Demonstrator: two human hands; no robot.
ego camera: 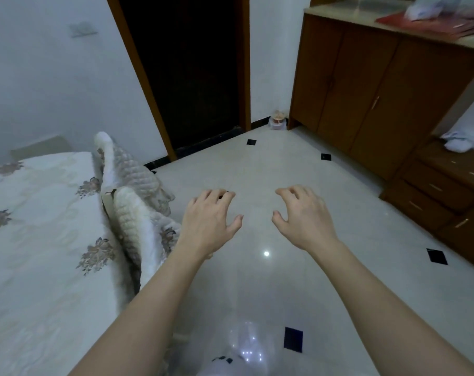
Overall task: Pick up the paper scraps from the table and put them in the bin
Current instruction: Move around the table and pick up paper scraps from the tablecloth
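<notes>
Both hands out over floor: left hand [207, 222] and right hand [302, 217] spread wide, empty. I see no scraps or bin near either. Expect scraps light, flimsy; pinch by edge.

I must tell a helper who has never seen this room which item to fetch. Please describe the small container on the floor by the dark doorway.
Find the brown wooden cabinet on the right. At its left foot, in the corner beside the dark doorway, stands the small container. It is the only object standing on the floor there.
</notes>
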